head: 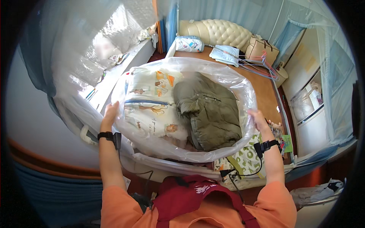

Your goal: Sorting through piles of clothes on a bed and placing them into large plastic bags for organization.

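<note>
A large clear plastic bag [182, 155] is spread wide in front of me, its rim forming an oval. My left hand [110, 112] grips the left side of the rim, and my right hand [257, 118] grips the right side. Inside lies a folded olive-green padded jacket [214, 114], on the right. Beside it on the left is a white padded textile [151, 114] with animal prints and a blue zipper. The bag hides what is beneath these two things.
A brown bed surface [256, 79] extends behind the bag to a tufted cream headboard [225, 31]. Several hangers [261, 67], a light-blue folded cloth [225, 54] and a beige storage bag [261, 50] lie there. Green-patterned fabric [249, 159] sits near my right forearm. Mosquito netting [332, 99] hangs around.
</note>
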`<state>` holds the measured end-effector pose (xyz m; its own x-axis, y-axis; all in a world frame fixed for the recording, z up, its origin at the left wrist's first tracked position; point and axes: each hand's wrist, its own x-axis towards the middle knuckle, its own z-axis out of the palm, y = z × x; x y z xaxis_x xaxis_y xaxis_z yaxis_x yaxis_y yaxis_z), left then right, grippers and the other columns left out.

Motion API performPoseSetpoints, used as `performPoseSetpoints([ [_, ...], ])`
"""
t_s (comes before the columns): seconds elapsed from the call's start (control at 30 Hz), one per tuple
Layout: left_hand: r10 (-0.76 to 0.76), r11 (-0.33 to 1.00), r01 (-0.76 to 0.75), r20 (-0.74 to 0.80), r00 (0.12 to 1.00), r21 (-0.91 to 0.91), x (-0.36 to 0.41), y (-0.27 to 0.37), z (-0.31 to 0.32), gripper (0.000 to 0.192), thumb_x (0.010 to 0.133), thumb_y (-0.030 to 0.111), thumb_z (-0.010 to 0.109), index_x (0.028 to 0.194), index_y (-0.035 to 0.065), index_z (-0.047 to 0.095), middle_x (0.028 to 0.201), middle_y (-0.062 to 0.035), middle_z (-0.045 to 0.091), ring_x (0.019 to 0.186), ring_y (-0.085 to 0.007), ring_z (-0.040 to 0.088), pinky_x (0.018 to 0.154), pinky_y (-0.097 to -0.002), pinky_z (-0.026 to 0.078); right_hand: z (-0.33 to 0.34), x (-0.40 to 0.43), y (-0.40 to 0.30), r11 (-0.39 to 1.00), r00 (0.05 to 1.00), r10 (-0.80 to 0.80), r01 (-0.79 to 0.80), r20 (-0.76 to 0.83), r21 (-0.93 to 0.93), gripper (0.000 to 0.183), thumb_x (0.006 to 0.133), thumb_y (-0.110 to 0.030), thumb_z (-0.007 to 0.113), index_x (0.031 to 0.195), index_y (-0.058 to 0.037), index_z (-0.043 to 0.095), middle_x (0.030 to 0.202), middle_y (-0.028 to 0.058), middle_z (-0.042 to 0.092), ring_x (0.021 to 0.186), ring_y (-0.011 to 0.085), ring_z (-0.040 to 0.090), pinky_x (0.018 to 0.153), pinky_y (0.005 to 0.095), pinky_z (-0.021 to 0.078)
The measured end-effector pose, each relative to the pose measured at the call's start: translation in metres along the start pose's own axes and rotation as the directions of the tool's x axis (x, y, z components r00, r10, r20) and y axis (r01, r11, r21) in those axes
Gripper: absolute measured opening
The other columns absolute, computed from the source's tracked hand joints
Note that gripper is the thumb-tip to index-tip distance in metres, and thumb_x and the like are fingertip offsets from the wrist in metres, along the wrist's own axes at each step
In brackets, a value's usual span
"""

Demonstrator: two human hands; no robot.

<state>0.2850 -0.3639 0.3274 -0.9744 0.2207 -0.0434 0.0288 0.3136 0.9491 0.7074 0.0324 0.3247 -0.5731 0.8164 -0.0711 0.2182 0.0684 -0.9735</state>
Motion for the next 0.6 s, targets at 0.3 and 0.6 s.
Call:
performPoseSetpoints([
  [0.3,0.003,0.933,0.005,0.021,1.000,-0.360,0.021,-0.002,-0.001,0.045,0.077,0.027,0.050,0.105,-0.0067,0.042,0.097,-0.0139,0.050,0.085,-0.0195,0.050,0.073,-0.0284,0.040,-0.002,-0.007,-0.013,0.991,0.999,-0.001,0.007,-0.044,0.136,0.027,0.075,-0.022,0.053,0.089,0.0011,0.055,0.074,0.0032,0.054,0.062,0.0092,0.047,0.056,0.0215,0.0374],
  [0.6,0.340,0.939,-0.336,-0.060,0.938,0.072,-0.077,-0.013,-0.031,0.044,0.080,0.023,0.049,0.114,-0.0013,0.036,0.105,-0.0126,0.046,0.096,-0.0199,0.046,0.081,-0.0288,0.037,0.022,-0.066,-0.076,0.890,0.904,-0.373,0.412,0.208,-0.193,0.069,0.075,-0.033,0.054,0.125,-0.0008,0.019,0.127,0.0136,0.023,0.117,0.0225,0.023,0.095,0.0365,0.0192],
])
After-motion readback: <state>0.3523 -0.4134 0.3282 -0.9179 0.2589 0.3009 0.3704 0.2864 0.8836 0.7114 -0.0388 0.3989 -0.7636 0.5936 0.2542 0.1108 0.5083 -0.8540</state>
